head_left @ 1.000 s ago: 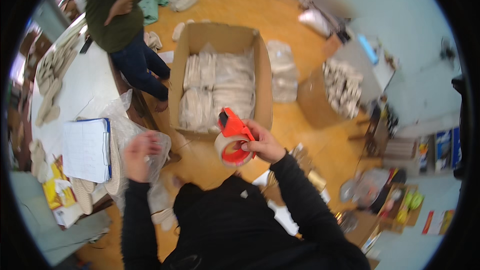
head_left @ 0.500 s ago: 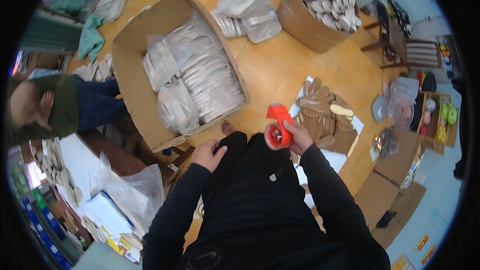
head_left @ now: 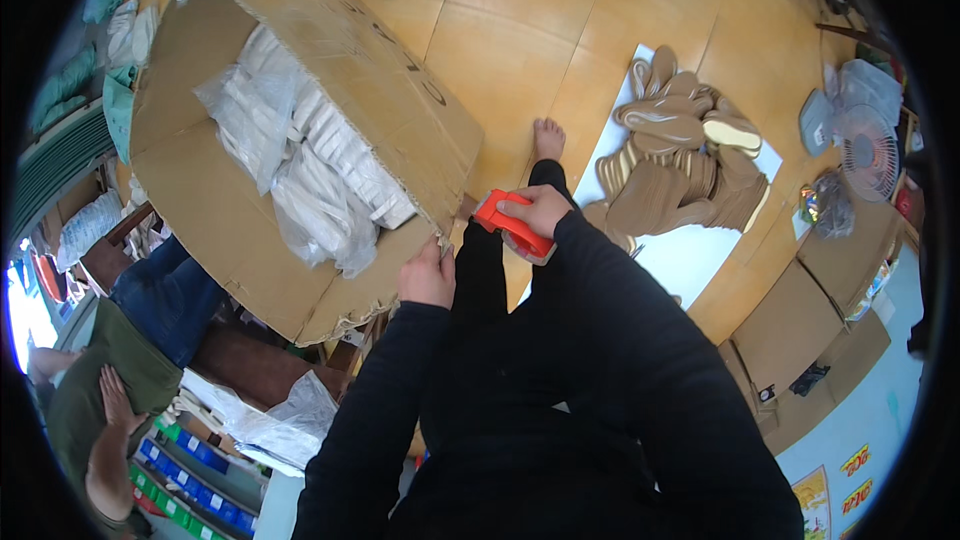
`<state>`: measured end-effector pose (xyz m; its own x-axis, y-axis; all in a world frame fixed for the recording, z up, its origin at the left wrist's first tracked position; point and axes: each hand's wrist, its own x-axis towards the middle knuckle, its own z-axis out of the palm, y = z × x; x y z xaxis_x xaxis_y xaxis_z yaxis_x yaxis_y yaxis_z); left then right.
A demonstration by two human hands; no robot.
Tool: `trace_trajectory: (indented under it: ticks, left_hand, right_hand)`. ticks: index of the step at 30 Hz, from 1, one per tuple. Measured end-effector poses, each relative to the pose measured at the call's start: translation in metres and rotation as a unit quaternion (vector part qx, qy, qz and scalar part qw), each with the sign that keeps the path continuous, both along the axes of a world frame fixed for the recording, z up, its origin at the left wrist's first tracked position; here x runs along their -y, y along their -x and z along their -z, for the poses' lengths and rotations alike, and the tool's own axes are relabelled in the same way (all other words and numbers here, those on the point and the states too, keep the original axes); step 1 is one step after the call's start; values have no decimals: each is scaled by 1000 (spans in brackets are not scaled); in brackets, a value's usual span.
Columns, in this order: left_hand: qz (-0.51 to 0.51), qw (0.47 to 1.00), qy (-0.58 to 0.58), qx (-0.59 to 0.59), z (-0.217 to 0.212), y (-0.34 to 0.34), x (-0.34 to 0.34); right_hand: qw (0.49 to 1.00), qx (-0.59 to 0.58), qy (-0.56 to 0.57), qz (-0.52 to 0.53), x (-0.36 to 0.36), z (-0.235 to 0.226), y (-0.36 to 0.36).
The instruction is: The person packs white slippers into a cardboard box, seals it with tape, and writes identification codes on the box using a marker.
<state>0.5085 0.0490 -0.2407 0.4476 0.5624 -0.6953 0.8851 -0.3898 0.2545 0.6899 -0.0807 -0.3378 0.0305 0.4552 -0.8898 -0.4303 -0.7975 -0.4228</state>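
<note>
Here, at the far left, a co-worker's hand (head_left: pixel 112 402) is seen resting on a green back, well apart from the work. Next, the open cardboard box (head_left: pixel 240 230), filled with clear bags of white insoles (head_left: pixel 310 165), is steadied at its near flap corner by the left hand (head_left: pixel 428 276), whose fingers (head_left: pixel 437 253) are curled against the torn edge. Just to the right, the red tape dispenser (head_left: pixel 512 227) is gripped firmly by the right hand (head_left: pixel 541 210), held close to that corner above the wooden floor (head_left: pixel 500 50). The flap is best kept pressed flat and the tape started squarely. Brown insoles (head_left: pixel 680 155) are piled further right.
</note>
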Motion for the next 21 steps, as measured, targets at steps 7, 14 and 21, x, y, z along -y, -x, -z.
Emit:
trace_trajectory:
  ticks: [7,14,21]
  left_hand:
    - [-36,997,-59,19,3,9,24]
    - [-73,994,-65,48,0,17,32]
    - [-46,995,-59,72,3,15,29]
  right_hand:
    - [988,16,-63,-142,-29,-25,-34]
    - [953,27,-38,-298,-96,-31,-29]
    - [942,141,-57,-299,-60,-62,-53]
